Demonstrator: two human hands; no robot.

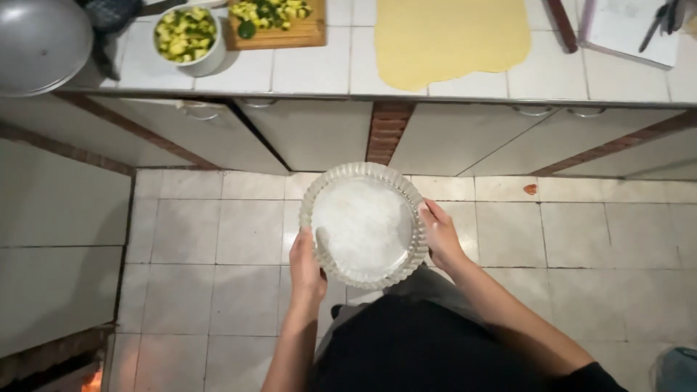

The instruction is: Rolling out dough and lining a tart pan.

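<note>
Left hand [306,263] & right hand [438,234] each closed on the fluted glass dish [363,223] rim w/ white coating, above floor—best kept level, grip even.

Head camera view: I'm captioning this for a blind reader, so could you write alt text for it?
Both hands, left hand and right hand, hold a round fluted glass dish dusted white inside above a pale tiled floor. Ahead, a white tiled counter bears a rolled sheet of yellow dough and a white bowl of chopped green vegetables.
</note>
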